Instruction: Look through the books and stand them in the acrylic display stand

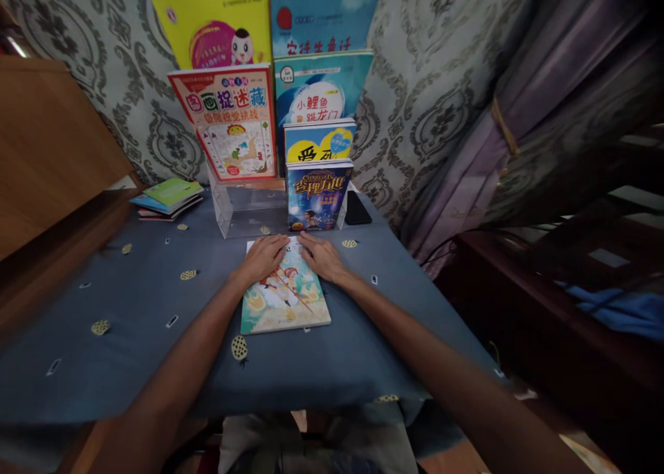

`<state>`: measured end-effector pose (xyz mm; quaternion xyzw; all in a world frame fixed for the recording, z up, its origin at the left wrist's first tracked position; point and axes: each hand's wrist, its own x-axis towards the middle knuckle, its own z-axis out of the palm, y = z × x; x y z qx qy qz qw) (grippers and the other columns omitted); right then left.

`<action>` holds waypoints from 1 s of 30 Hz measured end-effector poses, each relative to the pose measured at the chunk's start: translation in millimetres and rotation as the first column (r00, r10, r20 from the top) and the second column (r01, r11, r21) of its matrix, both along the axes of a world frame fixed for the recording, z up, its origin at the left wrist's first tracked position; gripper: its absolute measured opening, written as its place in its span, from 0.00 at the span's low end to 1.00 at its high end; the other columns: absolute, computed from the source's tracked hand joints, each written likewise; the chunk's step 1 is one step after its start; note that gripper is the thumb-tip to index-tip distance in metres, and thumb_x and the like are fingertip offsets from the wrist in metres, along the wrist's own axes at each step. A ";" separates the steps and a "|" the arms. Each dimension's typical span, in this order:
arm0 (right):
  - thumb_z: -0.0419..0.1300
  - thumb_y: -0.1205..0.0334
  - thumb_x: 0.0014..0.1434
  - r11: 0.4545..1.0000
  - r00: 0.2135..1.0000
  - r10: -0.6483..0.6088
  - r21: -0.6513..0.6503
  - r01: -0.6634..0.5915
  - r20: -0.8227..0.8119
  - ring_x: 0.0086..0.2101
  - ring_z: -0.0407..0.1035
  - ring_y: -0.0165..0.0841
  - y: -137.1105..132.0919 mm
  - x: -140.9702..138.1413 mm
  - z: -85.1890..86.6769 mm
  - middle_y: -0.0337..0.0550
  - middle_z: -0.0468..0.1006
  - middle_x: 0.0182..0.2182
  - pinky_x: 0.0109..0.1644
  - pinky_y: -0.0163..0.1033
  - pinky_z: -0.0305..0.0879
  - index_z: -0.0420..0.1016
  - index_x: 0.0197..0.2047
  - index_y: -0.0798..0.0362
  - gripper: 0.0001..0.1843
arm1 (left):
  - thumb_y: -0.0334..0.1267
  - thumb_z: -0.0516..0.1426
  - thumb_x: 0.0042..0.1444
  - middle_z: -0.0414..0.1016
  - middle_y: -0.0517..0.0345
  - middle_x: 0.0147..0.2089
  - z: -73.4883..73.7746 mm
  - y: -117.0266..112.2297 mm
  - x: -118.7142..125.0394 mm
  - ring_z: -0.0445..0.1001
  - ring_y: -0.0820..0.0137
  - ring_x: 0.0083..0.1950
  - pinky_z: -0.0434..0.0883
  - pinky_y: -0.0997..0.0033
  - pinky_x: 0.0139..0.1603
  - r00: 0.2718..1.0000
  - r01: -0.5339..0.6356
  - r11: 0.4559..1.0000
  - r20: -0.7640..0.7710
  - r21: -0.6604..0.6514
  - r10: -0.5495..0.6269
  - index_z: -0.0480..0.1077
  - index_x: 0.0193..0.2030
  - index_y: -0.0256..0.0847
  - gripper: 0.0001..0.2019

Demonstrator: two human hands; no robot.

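The left hand (264, 258) and the right hand (322, 258) are palm down, fingers extended, on the upper part of one thin paperback book (285, 304). Neither hand is clamped around the book; the fingertips of both hands point toward its top edge and are near each other, slightly apart. The book lies flat, cover up, on the blue tablecloth (155, 363); the left hand covers its upper left area, the right hand crosses its upper right edge, and the lower half of the cover extends toward the person, between the forearms. Directly beyond the top edge stands one clear display stand (252, 214). Six front covers are visible at the stand, in two columns. Left column, two: a yellow book (212, 17) behind a red-bordered picture book (233, 131). Right column, four, from rear to front: a blue book (324, 21), a teal book (324, 90), a blue-and-yellow book (311, 144) and a dark blue book (317, 196). Further copies behind each cover cannot be counted. To the left lies one stack of thin books (173, 192), green on top; its exact count is unclear. One flat black device (357, 209) lies right of the stand.
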<state>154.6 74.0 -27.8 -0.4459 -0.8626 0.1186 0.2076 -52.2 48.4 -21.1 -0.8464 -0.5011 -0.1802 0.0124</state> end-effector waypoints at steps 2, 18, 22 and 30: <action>0.51 0.64 0.69 1.000 1.000 -0.007 -0.006 0.007 0.007 0.66 0.60 0.39 -4.2 1.2 -1.3 0.55 0.63 0.68 0.69 0.48 0.56 0.67 0.66 0.58 0.24 | 0.36 0.49 0.68 0.73 0.50 0.64 -0.1 0.3 0.0 0.70 0.63 0.66 0.66 0.57 0.66 1.000 -0.005 1.000 0.006 0.004 0.005 0.70 0.62 0.40 0.19; 0.52 0.57 0.68 0.992 0.977 0.106 -0.045 -0.116 -0.183 0.65 0.63 0.42 -142.5 56.6 -8.6 0.52 0.67 0.66 0.69 0.55 0.57 0.69 0.66 0.53 0.25 | 0.33 0.46 0.68 0.77 0.38 0.56 20.7 -26.7 16.3 0.75 0.53 0.58 0.70 0.50 0.59 0.981 -0.123 0.991 -0.144 0.050 0.129 0.74 0.52 0.33 0.17; 0.54 0.57 0.66 0.993 0.953 0.077 -0.060 -0.099 -0.294 0.60 0.69 0.43 -151.6 61.4 -5.0 0.52 0.74 0.61 0.65 0.53 0.63 0.76 0.59 0.53 0.22 | 0.35 0.48 0.68 0.76 0.42 0.57 17.4 -52.0 29.1 0.73 0.56 0.59 0.69 0.53 0.60 0.981 -0.116 0.993 -0.153 0.033 0.120 0.74 0.52 0.37 0.16; 0.55 0.68 0.62 0.995 0.943 0.021 -0.086 -0.053 -0.333 0.55 0.73 0.40 -147.4 57.5 -0.4 0.43 0.80 0.55 0.63 0.49 0.65 0.78 0.57 0.48 0.22 | 0.60 0.51 0.65 0.64 0.46 0.70 5.1 -129.0 38.5 0.62 0.55 0.71 0.59 0.52 0.69 0.972 0.187 0.981 -0.136 -0.059 -0.193 0.63 0.68 0.43 0.31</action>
